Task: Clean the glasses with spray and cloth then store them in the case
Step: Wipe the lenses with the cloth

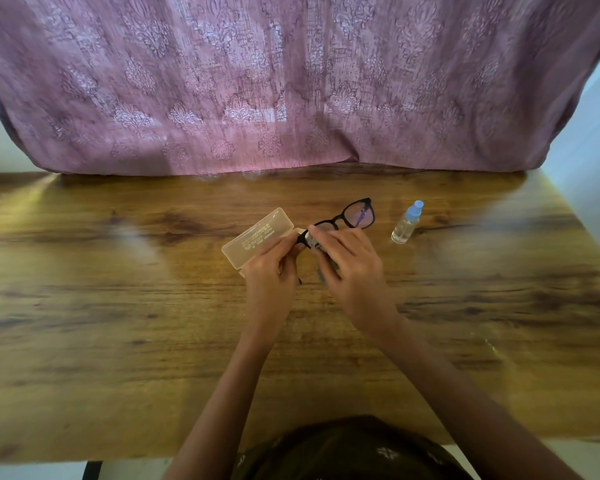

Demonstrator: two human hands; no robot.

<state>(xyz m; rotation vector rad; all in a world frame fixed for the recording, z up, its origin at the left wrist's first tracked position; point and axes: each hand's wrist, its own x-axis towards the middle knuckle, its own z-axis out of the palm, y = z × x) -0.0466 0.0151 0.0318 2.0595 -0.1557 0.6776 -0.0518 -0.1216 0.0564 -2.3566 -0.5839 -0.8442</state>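
- Case (257, 237): translucent plastic, on table (118, 323) just left of the hands; looks open. Near half is under L hand, so contents can't be told.
- Spray bottle (405, 225): stands to the right, apart from the hands, blue cap on, clear liquid inside.
- Glasses (357, 216): black frame, held over table centre. Long axis runs near-left to far-right, free lens twd the bottle.
- L hand (271, 271): fingers curled, pinching the frame's left end.
- R hand (350, 268): fingers bent, pressing grey cloth (321, 277) round the other lens.
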